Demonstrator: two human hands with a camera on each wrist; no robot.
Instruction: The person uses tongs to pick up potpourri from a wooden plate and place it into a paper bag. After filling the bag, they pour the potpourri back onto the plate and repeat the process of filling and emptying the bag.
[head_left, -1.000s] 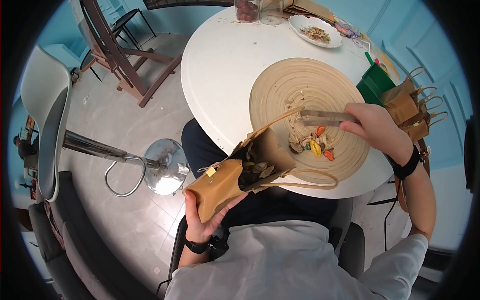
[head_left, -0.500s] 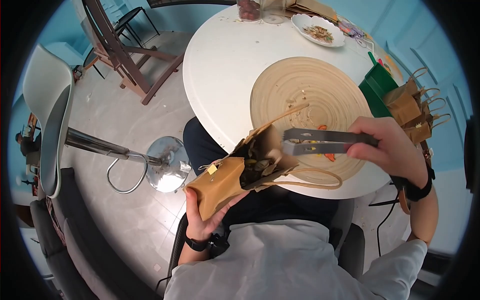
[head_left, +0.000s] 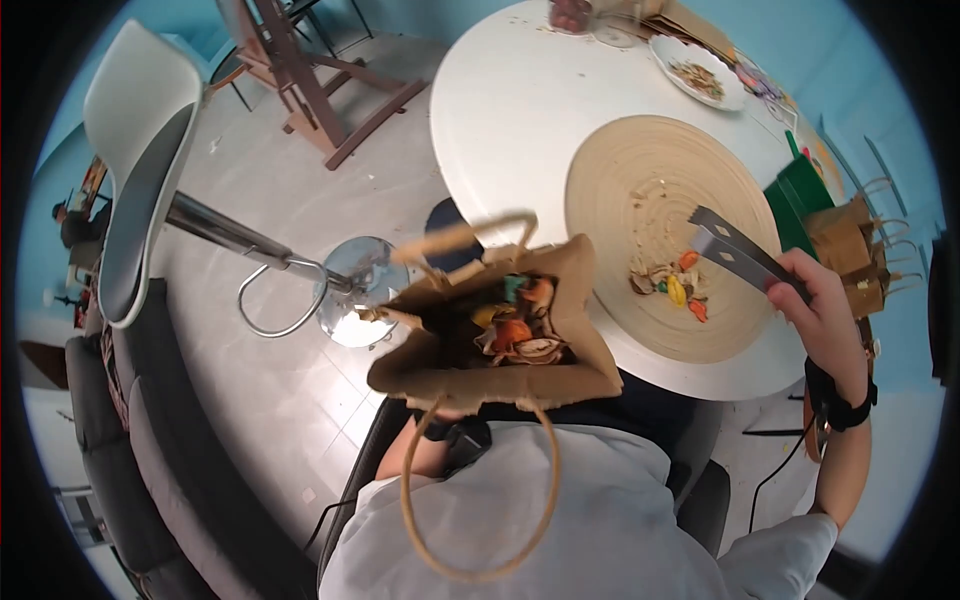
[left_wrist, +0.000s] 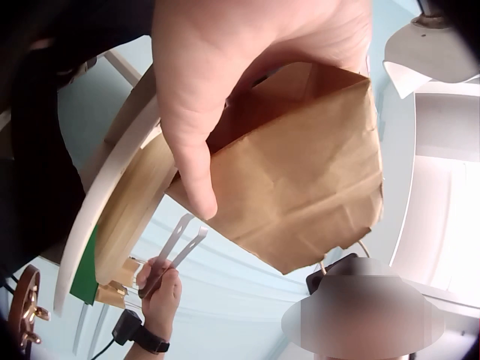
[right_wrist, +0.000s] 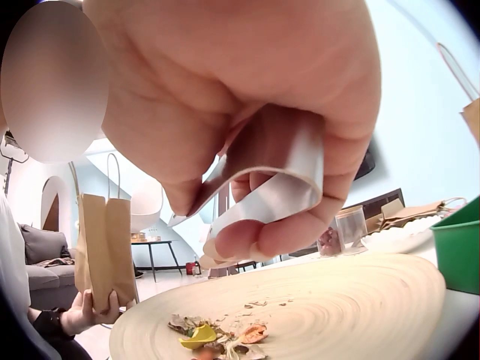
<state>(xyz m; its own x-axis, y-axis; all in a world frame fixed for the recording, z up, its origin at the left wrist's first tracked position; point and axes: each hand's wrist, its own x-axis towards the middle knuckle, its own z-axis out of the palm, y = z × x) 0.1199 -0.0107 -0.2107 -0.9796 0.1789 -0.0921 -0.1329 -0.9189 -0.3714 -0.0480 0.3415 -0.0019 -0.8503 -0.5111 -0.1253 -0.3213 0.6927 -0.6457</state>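
Observation:
A brown paper bag [head_left: 597,350] with twisted handles stands tilted toward me in the head view, its mouth wide. Inside it lie dried flakes and petals [head_left: 520,335] in orange, yellow, green and brown. My left hand [left_wrist: 255,67] grips the bag from below; the bag hides most of this hand in the head view. In my right hand [head_left: 825,315] are metal tongs [head_left: 740,252], pinched between thumb and fingers. Their tips hang over the round wooden plate [head_left: 630,150] with nothing visible between them. On the plate sits a small heap of dried pieces [head_left: 672,282], with crumbs around it.
The plate rests on a round white table [head_left: 500,110]. Beyond it are a scalloped white dish [head_left: 732,98] of dried bits and a jar of reddish items [head_left: 570,15]. A green container [head_left: 798,205] and several paper bags [head_left: 845,240] stand right. A bar stool [head_left: 150,170] is left.
The tongs went from the plate to the bag's mouth, then back over the plate. The bag has turned more upright with its mouth toward me, showing coloured pieces inside. The head view has shifted.

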